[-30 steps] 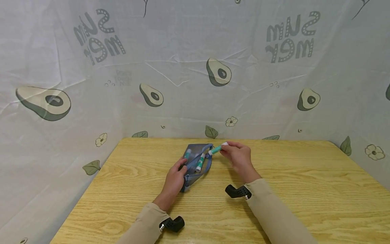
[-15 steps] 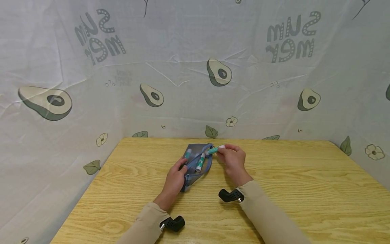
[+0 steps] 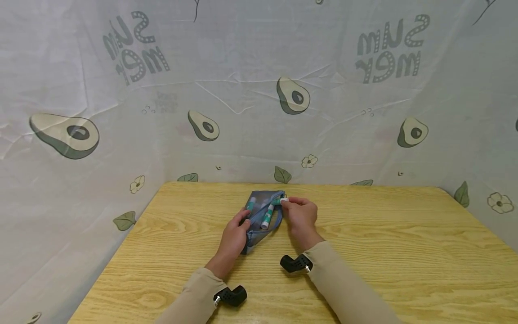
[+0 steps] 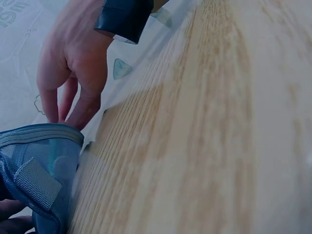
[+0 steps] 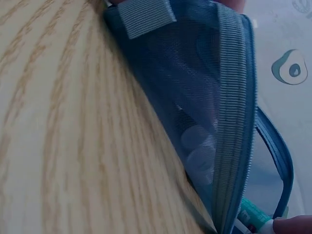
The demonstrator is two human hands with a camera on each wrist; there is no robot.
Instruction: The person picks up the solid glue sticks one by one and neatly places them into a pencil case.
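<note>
A blue mesh zipper pouch [image 3: 265, 195] lies on the table with its zip undone. My left hand [image 3: 232, 235] grips its near left side, thumb on top. My right hand [image 3: 301, 218] pinches a green glue stick [image 3: 277, 202] by its white end, its other end inside the pouch's mouth. Another glue stick [image 3: 267, 217] lies in the opening, and one more glue stick [image 3: 251, 204] shows through the mesh. In the right wrist view the held glue stick [image 5: 252, 215] enters past the zip; white round ends [image 5: 200, 158] show dimly through the mesh.
The wood-grain table [image 3: 384, 234] stretches out on both sides of the pouch. Behind and left of it hangs a pale curtain [image 3: 243, 58] printed with avocados. A black wrist mount [image 3: 296, 263] sits on my right sleeve, another [image 3: 230, 296] on my left.
My right hand has moved left, carrying the glue stick from the pouch's edge into its mouth. My left hand and the pouch have stayed in place.
</note>
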